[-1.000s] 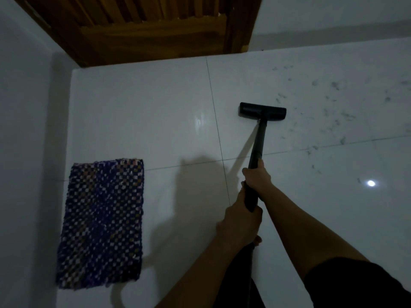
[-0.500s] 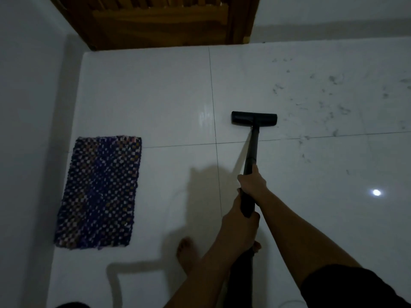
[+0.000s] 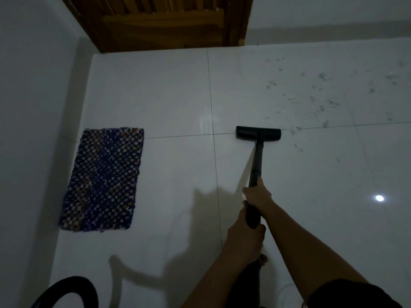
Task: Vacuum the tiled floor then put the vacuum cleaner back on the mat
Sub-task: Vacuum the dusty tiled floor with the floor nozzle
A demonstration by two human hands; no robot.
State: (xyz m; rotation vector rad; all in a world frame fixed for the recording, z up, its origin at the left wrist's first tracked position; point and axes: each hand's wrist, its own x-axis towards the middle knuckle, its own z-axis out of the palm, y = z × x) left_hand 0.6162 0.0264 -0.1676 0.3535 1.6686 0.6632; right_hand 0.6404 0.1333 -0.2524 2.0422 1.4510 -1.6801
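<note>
A black vacuum wand [image 3: 256,165] runs from my hands down to its flat floor head [image 3: 258,133], which lies on the white tiled floor [image 3: 169,96] across a grout line. My right hand [image 3: 258,194] grips the wand higher up, and my left hand [image 3: 244,238] grips it just below, both curled round the tube. The lower part of the tube is hidden behind my arms. A blue and white woven mat [image 3: 104,178] lies flat on the floor to the left, apart from the vacuum.
Grey dust and hair scraps [image 3: 322,96] are scattered over the tiles to the right of the floor head. A wooden door [image 3: 164,23] stands at the far end. A white wall [image 3: 33,130] runs along the left. A black curved object [image 3: 73,292] shows at bottom left.
The floor head has been drawn back toward me across the tile onto the grout line. The view has pulled back, so the mat and door sit farther up the frame.
</note>
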